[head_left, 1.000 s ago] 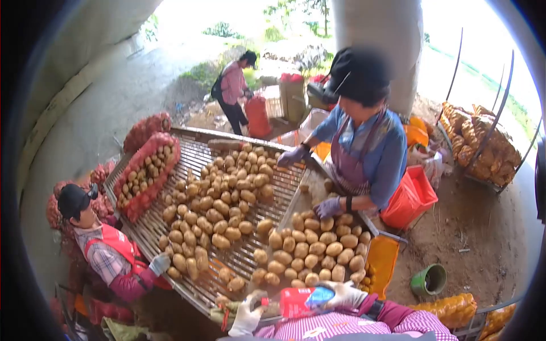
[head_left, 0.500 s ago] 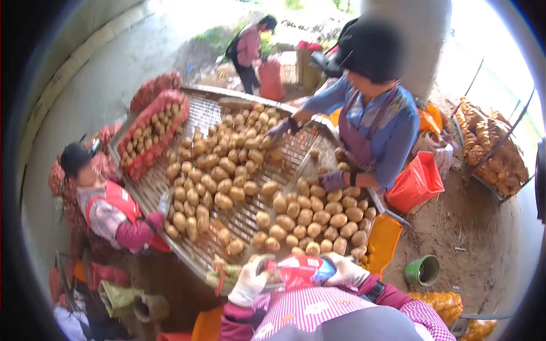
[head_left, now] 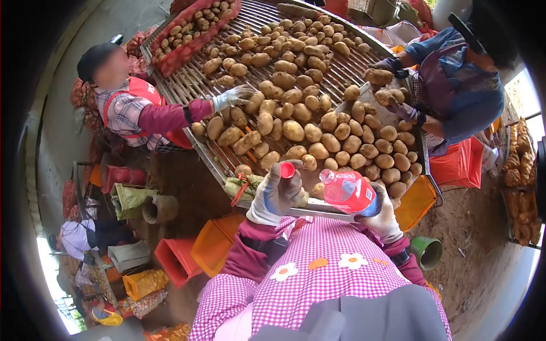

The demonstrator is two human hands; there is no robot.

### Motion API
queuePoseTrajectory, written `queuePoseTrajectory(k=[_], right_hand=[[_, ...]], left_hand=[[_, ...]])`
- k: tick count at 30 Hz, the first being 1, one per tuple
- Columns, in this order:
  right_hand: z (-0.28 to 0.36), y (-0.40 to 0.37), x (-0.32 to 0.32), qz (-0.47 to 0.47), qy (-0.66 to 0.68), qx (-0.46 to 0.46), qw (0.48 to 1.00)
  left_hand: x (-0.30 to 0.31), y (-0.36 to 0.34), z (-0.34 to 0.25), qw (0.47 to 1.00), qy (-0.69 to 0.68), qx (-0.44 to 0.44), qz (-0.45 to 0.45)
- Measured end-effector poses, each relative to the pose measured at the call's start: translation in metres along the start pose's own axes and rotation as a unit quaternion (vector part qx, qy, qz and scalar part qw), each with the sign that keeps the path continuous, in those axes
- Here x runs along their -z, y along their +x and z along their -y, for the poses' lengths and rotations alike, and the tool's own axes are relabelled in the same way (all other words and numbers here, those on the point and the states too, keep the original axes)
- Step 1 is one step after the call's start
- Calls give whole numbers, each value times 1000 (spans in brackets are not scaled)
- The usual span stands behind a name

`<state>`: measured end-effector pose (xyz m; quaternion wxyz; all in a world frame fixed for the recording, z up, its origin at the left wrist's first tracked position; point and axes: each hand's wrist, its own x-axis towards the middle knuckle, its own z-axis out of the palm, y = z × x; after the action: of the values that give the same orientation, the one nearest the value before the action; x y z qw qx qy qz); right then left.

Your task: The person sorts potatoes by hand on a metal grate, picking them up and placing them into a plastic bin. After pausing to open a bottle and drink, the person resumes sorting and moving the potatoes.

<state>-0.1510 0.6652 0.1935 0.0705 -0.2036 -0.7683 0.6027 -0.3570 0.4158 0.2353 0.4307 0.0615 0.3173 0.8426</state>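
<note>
My left hand (head_left: 273,199), in a white and grey work glove, pinches a red bottle cap (head_left: 286,170) between thumb and fingers. Wrapped around a clear plastic bottle with a red and blue label (head_left: 348,192) is my right hand (head_left: 384,220), gloved the same way. The bottle leans to the left, its neck uncovered and apart from the cap. Both hands are over the near edge of a slatted metal sorting table (head_left: 222,162), just in front of many potatoes (head_left: 293,131). A rolled green sack (head_left: 242,187) with a red tie lies left of my left hand.
Across the table on the left, a person's gloved hand (head_left: 233,97) touches potatoes. On the right another person's hands (head_left: 398,105) hold potatoes. A red mesh sack (head_left: 176,59) lies at the far left; orange (head_left: 418,204) and red (head_left: 458,165) chutes hang off the edges. A green bucket (head_left: 426,252) stands on the ground.
The cap is now off the bottle and in my left hand. My hands have moved apart, with the bottle turned neck to the left. The view has tilted down.
</note>
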Motion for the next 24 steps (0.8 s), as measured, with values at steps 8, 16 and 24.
queuePoseTrajectory(k=[8,16,24], right_hand=[[-12,3,-10,-8,54,-15,998],[-12,8,-15,12,-6,-19,1000],[-17,18,-25,37,-24,1,999]], left_hand=[[8,-8,9,998,-13,34,-44],[16,-13,13,995,19,32,-94],[27,-15,15,991,20,39,-125]])
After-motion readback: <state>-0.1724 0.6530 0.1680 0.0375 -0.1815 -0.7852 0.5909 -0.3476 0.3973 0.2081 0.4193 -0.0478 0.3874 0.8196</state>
